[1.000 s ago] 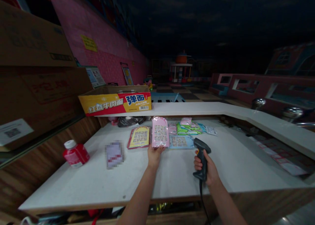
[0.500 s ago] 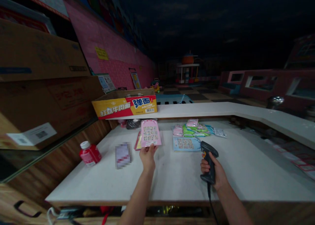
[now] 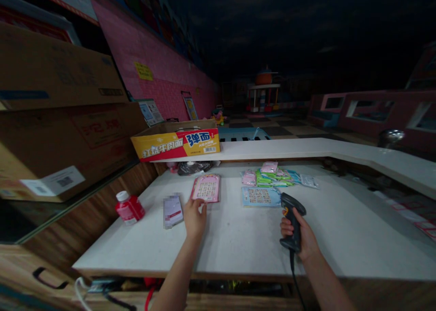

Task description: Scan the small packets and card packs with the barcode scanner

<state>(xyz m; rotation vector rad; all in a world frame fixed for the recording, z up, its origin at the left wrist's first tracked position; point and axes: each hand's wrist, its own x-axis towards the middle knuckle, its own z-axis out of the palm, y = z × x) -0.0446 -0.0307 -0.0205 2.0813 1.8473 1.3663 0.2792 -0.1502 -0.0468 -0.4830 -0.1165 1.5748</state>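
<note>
Right hand [image 3: 304,235] first: it's wrapped tight around the handle of a dark barcode scanner [image 3: 292,220], fingers fully closed on the grip, scanner head tipped toward the packets at the back and its cable dropping off the near edge of the counter. Left hand [image 3: 194,216] is lying over the white counter [image 3: 340,229] with the fingertips on the near edge of a pink card packet [image 3: 206,188]. We can't really tell if it's pinching the packet or just resting on it; the packet looks flat on the counter.

Just left of that hand there's a small blurred-out card [image 3: 172,209], and further left a red bottle with a white cap [image 3: 129,207] near the wooden side wall. Right of the pink packet we've got a blue card sheet [image 3: 260,196], and behind it a loose pile of pink, green and blue packets [image 3: 272,176]. Up on the raised ledge sits an open yellow-and-red noodle carton [image 3: 177,140], with a dark crumpled bag [image 3: 195,167] tucked under it. Big brown cardboard boxes [image 3: 64,120] stack up on the left.
</note>
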